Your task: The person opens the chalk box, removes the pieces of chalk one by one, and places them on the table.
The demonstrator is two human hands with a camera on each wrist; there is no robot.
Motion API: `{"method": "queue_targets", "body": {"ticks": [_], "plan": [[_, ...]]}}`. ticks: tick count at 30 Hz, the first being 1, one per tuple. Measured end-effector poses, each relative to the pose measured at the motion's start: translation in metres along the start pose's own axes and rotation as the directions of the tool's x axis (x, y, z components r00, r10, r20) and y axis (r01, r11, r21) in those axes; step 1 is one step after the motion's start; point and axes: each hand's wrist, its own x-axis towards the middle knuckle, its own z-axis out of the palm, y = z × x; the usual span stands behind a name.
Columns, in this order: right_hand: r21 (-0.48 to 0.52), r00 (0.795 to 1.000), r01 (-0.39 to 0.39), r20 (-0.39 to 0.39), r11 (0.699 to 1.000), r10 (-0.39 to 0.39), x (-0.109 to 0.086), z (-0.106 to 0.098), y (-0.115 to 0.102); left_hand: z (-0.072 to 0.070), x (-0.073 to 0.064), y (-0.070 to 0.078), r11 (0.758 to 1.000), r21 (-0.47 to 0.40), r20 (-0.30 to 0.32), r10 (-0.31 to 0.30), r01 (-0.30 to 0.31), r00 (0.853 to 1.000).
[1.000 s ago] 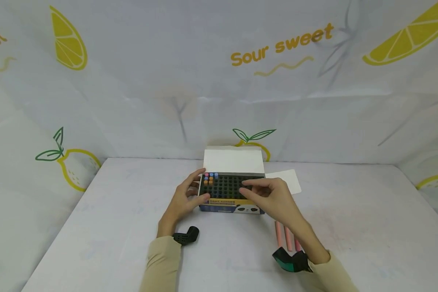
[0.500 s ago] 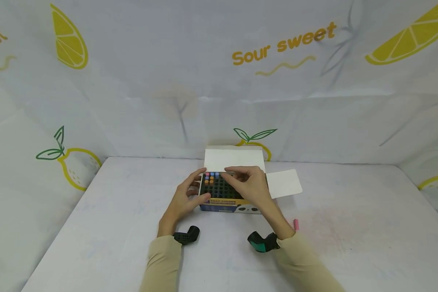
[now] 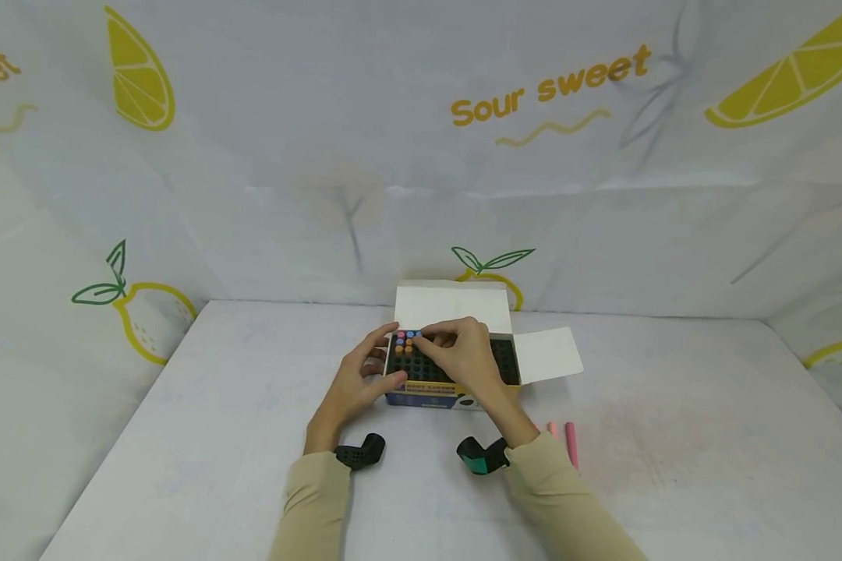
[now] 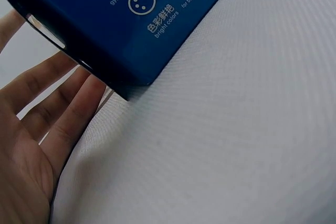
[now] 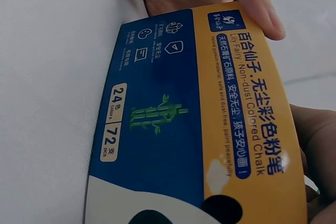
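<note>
A blue and yellow chalk box [image 3: 421, 399] stands on the table with its lid raised, showing a black tray of holes. Pink, blue and orange chalk sticks [image 3: 404, 343] fill the holes at its far left corner. My left hand [image 3: 351, 389] grips the box's left end, thumb on the front edge; in the left wrist view its fingers [image 4: 63, 103] reach behind the box. My right hand [image 3: 463, 354] bends over the tray, thumb and index finger pinching at a blue chalk stick [image 3: 419, 333]; the fingertips partly hide it.
Several pink chalk sticks [image 3: 571, 444] lie right of the box, partly behind the right sleeve [image 3: 550, 471]. A white side flap [image 3: 550, 354] sticks out at the box's right. The white lid [image 3: 452, 304] stands up behind. A fabric backdrop rises at the table's far edge.
My right hand has moved left across the tray, from its right half to the chalk sticks at the left, and its fingertips have closed together. My left hand stays on the box.
</note>
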Motion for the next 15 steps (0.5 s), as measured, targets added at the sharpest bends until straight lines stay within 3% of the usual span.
{"method": "queue_targets", "body": {"ticks": [15], "plan": [[-0.049, 0.999, -0.001, -0.033, 0.999, -0.001, -0.0001, 0.0042, -0.0009, -0.0003, -0.0003, 0.001, 1.0, 0.001, -0.003, -0.01, 0.01, 1.0]]}}
